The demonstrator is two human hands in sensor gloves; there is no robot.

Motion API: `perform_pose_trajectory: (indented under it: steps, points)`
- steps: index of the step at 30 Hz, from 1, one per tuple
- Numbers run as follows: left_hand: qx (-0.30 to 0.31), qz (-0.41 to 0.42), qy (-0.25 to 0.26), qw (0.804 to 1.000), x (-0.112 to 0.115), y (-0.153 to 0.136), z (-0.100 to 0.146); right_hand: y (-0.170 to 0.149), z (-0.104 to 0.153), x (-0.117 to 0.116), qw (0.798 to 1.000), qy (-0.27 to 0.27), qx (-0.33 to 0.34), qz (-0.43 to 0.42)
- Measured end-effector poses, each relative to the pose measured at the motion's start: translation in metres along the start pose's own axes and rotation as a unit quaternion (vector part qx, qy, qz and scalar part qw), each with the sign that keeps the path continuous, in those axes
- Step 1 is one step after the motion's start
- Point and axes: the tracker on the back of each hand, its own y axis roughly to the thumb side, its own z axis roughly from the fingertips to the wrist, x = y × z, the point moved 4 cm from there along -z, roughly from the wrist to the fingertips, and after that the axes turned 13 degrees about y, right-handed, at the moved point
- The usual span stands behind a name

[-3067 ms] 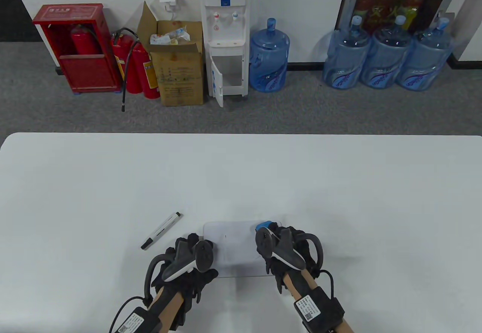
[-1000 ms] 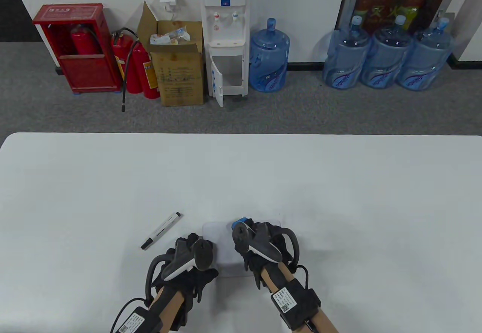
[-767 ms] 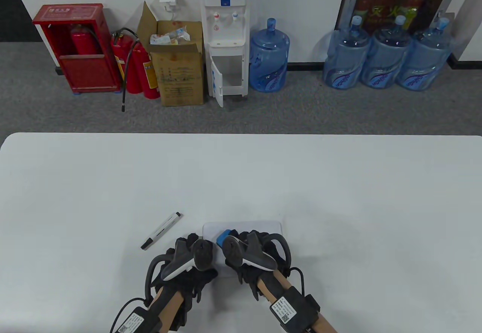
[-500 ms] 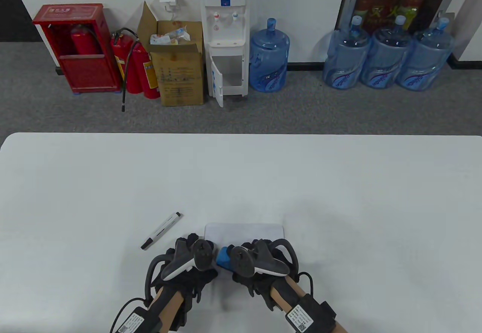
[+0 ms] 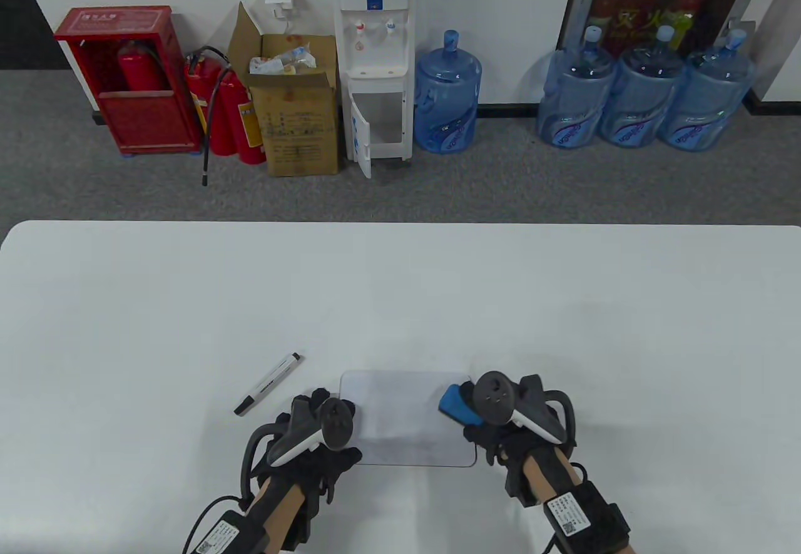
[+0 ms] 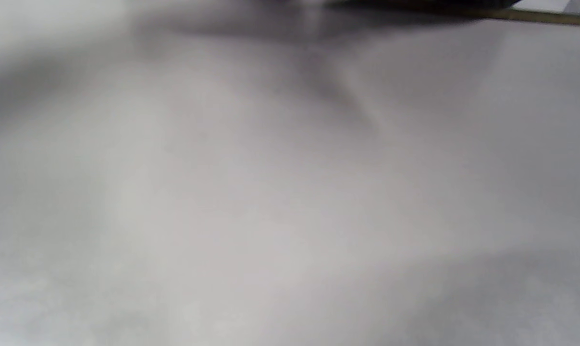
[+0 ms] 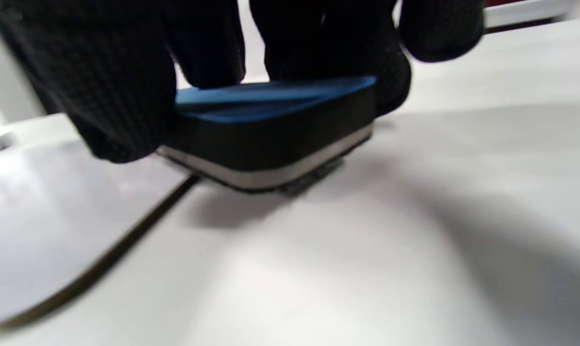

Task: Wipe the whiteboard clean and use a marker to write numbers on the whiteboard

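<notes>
a: whiteboard (image 5: 407, 419) first. where do i log it?

b: flat on the white table (image 5: 400, 291), near the front edge, between my two hands. rounded corners, thin dark rim. surface shows only faint grey smudging, no legible marks that i can make out.

a: eraser?

b: blue-topped eraser (image 5: 459, 402) at the board's right edge, upper part. in the right wrist view it (image 7: 270, 129) shows a blue cap, a black body, a pale strip, and dark felt underneath. the felt looks to sit over the board's dark rim, partly on the board, partly over the table. contact is blurred, i can't swear to it.

a: right hand?

b: right hand (image 5: 500, 435) is clamped on the eraser. gloved fingers (image 7: 117, 86) curl down over the top and both sides, thumb on one flank, others on the far one.

a: left hand?

b: left hand (image 5: 313, 447) sits at the board's lower-left corner. the tracker covers the fingers from above, and the left wrist view is only blurred pale surface with a dark edge along the top. i can't tell how the fingers lie or if they press the board.

a: marker?

b: marker (image 5: 268, 383) lies on the table left of the board, diagonal, dark cap toward the near left, clear of both hands.

a: beyond?

b: floor behind the table: water dispenser (image 5: 374, 56), blue water jugs (image 5: 644, 94), cardboard box (image 5: 294, 106), red extinguisher cabinet (image 5: 128, 78).
</notes>
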Motion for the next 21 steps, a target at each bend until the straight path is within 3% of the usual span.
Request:
perform_pose_trajectory:
  steps: [4, 8, 21]
  points:
    - [0.000, 0.000, 0.000, 1.000, 0.000, 0.000, 0.000, -0.055, 0.002, 0.017, 0.992, -0.033, -0.119, -0.039]
    - [0.000, 0.001, -0.001, 1.000, 0.000, 0.000, 0.000, -0.080, 0.005, 0.020, 0.981, -0.055, -0.180, -0.036]
    - [0.000, 0.002, -0.001, 1.000, 0.001, 0.000, 0.000, -0.085, -0.002, 0.008, 0.976, -0.035, -0.216, 0.004]
